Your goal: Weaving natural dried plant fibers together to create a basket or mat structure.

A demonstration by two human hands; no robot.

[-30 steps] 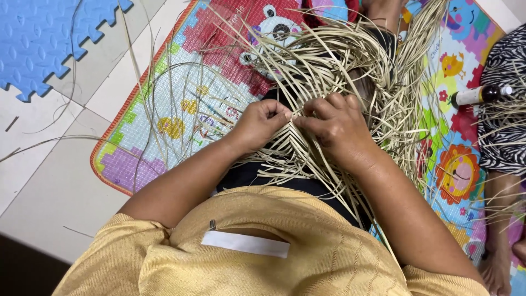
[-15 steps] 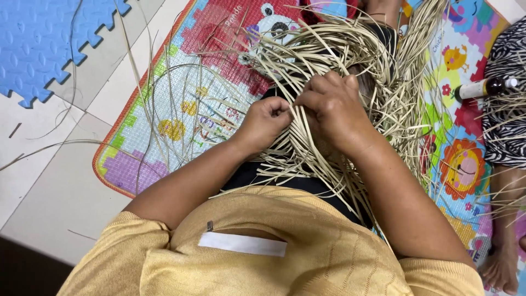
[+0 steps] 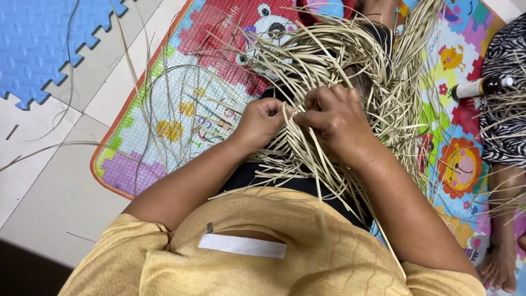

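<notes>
At frame centre, the left hand (image 3: 262,121) and right hand (image 3: 335,121) pinch pale straw strips (image 3: 307,159); keeping them flat and tight makes even weaving.

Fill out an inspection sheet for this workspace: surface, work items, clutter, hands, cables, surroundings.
Surface: colourful play mat on a pale tiled floor.
Work items: tangle of pale straw strips over the person's lap.
Clutter: loose strips on the floor; bottle on the mat.
Hands: left hand and right hand both pinch strips, close together.
Cables: nothing seen.
Surroundings: blue foam tile at upper left; another person's foot at right.
</notes>
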